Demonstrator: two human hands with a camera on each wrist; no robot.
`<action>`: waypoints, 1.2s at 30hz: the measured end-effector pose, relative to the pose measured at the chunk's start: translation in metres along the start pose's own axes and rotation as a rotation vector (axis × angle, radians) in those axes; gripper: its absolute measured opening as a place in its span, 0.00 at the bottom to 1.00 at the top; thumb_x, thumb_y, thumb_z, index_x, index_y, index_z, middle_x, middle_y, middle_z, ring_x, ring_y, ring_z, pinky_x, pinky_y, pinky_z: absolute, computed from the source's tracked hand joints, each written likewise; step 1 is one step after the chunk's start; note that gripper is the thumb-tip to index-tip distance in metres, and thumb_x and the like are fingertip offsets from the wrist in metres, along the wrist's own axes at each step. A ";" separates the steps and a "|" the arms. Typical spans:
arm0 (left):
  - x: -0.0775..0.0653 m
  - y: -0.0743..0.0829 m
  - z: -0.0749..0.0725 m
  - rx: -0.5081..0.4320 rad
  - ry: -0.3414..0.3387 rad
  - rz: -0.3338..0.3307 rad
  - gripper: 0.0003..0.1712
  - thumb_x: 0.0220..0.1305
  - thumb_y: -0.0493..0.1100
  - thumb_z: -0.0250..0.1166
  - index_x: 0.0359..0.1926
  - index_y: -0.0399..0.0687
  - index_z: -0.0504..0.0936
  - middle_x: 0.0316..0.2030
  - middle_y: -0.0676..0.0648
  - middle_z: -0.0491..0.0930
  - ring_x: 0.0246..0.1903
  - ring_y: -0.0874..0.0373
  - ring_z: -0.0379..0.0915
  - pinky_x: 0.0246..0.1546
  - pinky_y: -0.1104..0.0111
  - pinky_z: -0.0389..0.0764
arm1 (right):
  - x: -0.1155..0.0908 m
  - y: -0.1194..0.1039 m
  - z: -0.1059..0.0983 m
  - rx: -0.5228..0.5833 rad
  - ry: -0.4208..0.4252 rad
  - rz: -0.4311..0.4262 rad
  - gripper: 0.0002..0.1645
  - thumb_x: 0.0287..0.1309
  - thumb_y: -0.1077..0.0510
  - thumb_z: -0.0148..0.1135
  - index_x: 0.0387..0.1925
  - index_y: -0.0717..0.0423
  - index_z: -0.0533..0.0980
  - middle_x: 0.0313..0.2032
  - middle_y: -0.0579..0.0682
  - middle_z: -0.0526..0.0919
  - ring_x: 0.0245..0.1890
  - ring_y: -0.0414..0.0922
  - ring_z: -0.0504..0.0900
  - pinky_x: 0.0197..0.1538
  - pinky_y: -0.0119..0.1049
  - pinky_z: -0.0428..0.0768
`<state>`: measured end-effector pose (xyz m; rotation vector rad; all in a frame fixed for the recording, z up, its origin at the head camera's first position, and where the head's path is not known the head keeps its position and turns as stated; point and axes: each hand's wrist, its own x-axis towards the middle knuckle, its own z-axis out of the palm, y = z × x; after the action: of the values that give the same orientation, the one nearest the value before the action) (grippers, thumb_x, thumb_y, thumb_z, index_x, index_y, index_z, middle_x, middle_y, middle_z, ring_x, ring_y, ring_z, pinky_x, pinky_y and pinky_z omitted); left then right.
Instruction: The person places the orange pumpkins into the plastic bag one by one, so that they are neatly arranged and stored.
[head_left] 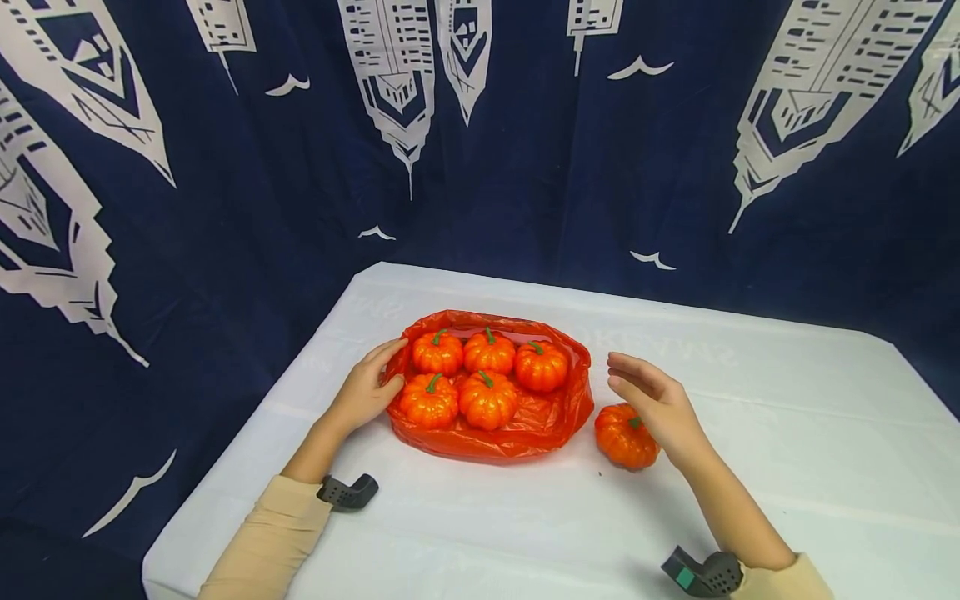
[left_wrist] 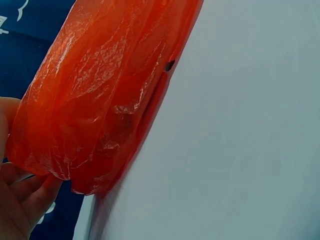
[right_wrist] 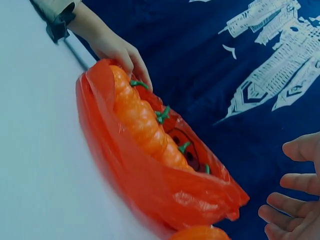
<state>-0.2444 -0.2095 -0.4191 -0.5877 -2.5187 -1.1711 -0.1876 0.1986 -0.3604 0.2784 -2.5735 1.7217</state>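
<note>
A crinkled red plastic bag [head_left: 480, 450] lies with its mouth spread wide, and several glossy orange pumpkins [head_left: 489, 400] with green stems sit inside. My left hand [head_left: 363, 387] touches the bag's left end, thumb toward me and fingers along the far side; part of it is hidden behind the plastic in the left wrist view. To the right of the bag, a single pumpkin [head_left: 624, 437] rests on the table. Over that pumpkin hovers my right hand [head_left: 660, 408], holding nothing, its fingers loosely bent toward the bag. In the right wrist view its fingers [right_wrist: 295, 207] are spread apart.
A white cloth covers the table [head_left: 787, 433]. Behind it hangs a dark blue curtain [head_left: 525, 192] printed with white buildings and birds. A dark camera band [head_left: 348, 493] sits on my left wrist and another [head_left: 705, 575] on my right.
</note>
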 end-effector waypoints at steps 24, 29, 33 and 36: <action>-0.001 0.000 0.001 -0.004 -0.015 -0.008 0.31 0.60 0.32 0.57 0.66 0.33 0.68 0.66 0.34 0.66 0.66 0.39 0.61 0.64 0.47 0.64 | -0.017 0.047 -0.019 -0.106 -0.043 0.111 0.37 0.67 0.48 0.58 0.69 0.65 0.62 0.66 0.65 0.67 0.66 0.58 0.65 0.51 0.15 0.68; 0.000 0.001 0.000 -0.008 -0.014 -0.006 0.31 0.60 0.32 0.57 0.66 0.33 0.68 0.66 0.34 0.66 0.66 0.39 0.61 0.64 0.47 0.63 | -0.018 0.050 -0.019 -0.108 -0.045 0.132 0.39 0.65 0.48 0.60 0.69 0.65 0.62 0.67 0.65 0.66 0.67 0.59 0.63 0.63 0.37 0.70; -0.001 0.002 0.000 -0.005 -0.013 -0.010 0.31 0.60 0.32 0.57 0.66 0.33 0.68 0.66 0.34 0.66 0.66 0.39 0.61 0.65 0.47 0.63 | -0.019 0.053 -0.018 -0.090 -0.045 0.164 0.39 0.65 0.47 0.60 0.69 0.65 0.62 0.67 0.66 0.64 0.67 0.64 0.58 0.65 0.63 0.61; -0.001 0.001 0.000 0.000 -0.014 -0.012 0.31 0.60 0.32 0.57 0.66 0.33 0.68 0.66 0.34 0.66 0.66 0.39 0.61 0.64 0.47 0.63 | -0.019 0.056 -0.017 -0.095 -0.041 0.179 0.39 0.65 0.46 0.59 0.69 0.64 0.63 0.67 0.66 0.63 0.67 0.65 0.58 0.65 0.65 0.60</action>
<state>-0.2431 -0.2092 -0.4188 -0.5839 -2.5371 -1.1755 -0.1796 0.2370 -0.4072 0.0835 -2.7767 1.6540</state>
